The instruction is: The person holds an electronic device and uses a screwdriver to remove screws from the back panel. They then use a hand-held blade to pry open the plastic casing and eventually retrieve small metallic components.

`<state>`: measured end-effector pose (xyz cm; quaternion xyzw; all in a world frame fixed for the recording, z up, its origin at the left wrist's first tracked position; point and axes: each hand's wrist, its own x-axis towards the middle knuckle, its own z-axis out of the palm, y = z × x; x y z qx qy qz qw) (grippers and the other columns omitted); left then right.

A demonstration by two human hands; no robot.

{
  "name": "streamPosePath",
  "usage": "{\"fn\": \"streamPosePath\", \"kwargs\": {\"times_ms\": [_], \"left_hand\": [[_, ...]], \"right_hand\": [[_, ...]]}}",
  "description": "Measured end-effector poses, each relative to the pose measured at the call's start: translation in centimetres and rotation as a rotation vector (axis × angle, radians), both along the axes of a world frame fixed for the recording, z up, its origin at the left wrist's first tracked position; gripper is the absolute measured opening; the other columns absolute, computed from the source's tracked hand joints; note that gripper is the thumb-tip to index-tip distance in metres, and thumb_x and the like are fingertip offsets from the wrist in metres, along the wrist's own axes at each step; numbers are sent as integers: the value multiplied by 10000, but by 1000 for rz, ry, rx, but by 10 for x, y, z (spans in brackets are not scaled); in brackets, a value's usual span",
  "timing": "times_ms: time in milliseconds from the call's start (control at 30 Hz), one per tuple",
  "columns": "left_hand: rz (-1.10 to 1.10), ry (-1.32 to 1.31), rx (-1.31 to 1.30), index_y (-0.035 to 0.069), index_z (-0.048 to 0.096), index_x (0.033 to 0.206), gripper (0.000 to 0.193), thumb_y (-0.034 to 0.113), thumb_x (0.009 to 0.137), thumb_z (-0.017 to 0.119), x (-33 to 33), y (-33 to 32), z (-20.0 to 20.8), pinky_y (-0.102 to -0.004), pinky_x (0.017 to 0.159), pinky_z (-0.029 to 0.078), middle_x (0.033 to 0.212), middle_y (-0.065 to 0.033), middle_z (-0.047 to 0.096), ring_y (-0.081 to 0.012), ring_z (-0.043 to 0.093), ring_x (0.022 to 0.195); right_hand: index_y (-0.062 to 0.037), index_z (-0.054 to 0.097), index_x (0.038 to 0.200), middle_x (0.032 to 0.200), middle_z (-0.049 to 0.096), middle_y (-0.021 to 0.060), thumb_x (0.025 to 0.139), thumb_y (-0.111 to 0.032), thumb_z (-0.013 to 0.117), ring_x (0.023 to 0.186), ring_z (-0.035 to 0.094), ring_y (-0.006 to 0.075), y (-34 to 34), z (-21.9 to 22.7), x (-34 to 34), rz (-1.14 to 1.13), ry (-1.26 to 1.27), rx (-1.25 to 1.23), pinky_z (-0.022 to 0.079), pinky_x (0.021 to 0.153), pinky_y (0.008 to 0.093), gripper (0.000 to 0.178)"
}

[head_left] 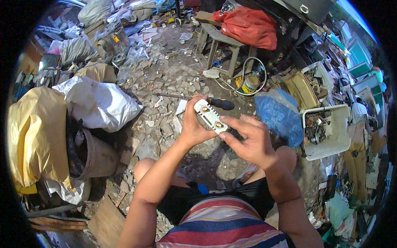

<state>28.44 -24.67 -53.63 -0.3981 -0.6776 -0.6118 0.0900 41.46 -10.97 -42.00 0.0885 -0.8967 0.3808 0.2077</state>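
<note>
A small whitish casing point(211, 116) with two round brass-coloured fittings and a slot between them is gripped in my left hand point(191, 130). My left hand also holds a screwdriver point(222, 103) crosswise, tucked behind the casing. Its black and orange handle points right, and its long thin shaft points left. My right hand point(253, 139) has thumb and index finger pinched at the casing's lower end, beside the lower brass fitting. Whether those fingertips also hold a smaller part cannot be made out. Both hands are above my knees, over rubble-strewn ground.
At right stands a whitish bin point(326, 153) with scrap inside, near a blue plastic bag point(281, 118). Ahead is a wooden stool point(221, 39) under a red cloth point(252, 28), with a yellow can point(250, 84) below. White point(99, 101) and yellow sacks point(39, 132) and a bucket point(99, 155) crowd the left.
</note>
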Motion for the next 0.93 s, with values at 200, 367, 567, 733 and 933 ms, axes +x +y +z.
{"fn": "streamPosePath", "kwargs": {"times_ms": [200,367,567,733,933], "left_hand": [[25,70,24,56,381,1247,956,244,477,916,-3,0,-2,-380,938,421,1199,-127,480,-252,507,1105],[26,-34,-36,52,395,1250,959,274,474,912,0,-1,-1,-360,917,428,1175,-111,493,-222,513,1073],[-8,-126,-129,13,368,1286,992,338,502,880,3,-2,0,-402,936,434,1155,-153,497,-299,528,1088],[5,-146,-105,28,398,1260,933,322,512,873,2,-2,-7,-368,921,434,1130,-115,512,-242,530,1055],[85,-37,-205,65,387,1297,912,324,557,852,7,-3,7,-379,944,426,1137,-136,512,-236,535,1047]], "right_hand": [[-66,667,1086,762,605,129,807,-118,699,630,600,267,-9,6,1,11,-39,8,470,568,352,286],[-53,662,1058,760,603,128,799,-123,698,611,587,255,-13,12,-2,-27,-110,-21,460,564,347,270],[-41,654,1054,739,583,112,788,-114,687,562,534,222,-13,10,-9,-38,-113,-65,433,546,333,278],[-38,651,1040,741,585,111,786,-117,689,572,542,231,-12,11,-10,-43,-135,-80,430,552,341,269],[-43,653,1038,850,644,143,803,-122,681,759,658,236,-2,12,-7,-125,-307,8,504,691,349,249]]}}
